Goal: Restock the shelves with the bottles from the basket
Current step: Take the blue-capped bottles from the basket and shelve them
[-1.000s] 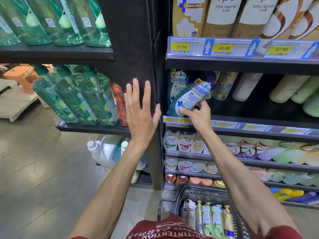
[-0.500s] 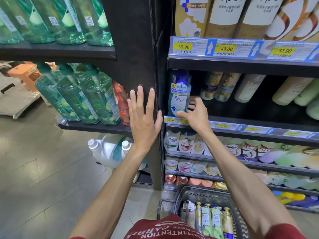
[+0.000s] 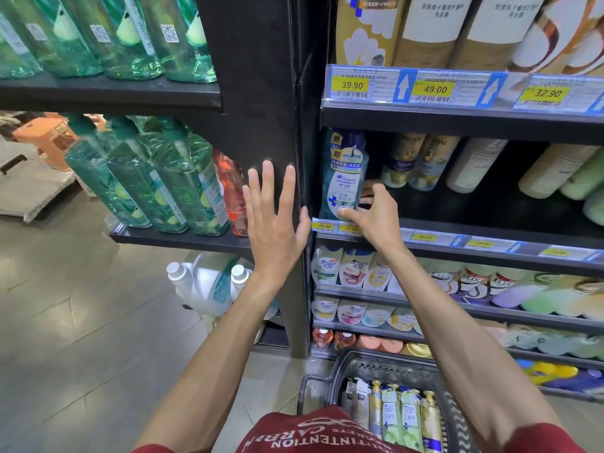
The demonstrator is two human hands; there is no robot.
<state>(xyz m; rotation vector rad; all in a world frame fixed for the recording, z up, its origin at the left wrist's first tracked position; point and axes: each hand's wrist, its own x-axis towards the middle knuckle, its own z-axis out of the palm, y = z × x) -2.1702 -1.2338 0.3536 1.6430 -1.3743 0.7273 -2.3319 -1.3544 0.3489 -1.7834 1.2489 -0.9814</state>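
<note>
A blue and white shampoo bottle [image 3: 343,178] stands upright at the left end of the dark shelf [image 3: 490,223]. My right hand [image 3: 372,214] grips its base, thumb at the front, fingers curled round its right side. My left hand [image 3: 274,220] is spread flat against the black upright post [image 3: 261,93], holding nothing. At the bottom of the view the dark basket [image 3: 366,364] holds several upright bottles [image 3: 398,416] with green, gold and white labels.
Pale bottles [image 3: 421,161] stand further right on the same shelf, which has free room behind my hand. Green pump bottles [image 3: 153,188] fill the left unit. White jugs [image 3: 202,286] sit low by the post. Lower shelves hold refill pouches [image 3: 346,266].
My right hand has brought the tilted shampoo bottle upright onto the shelf's left end and slid down to its base. My left hand stayed on the post.
</note>
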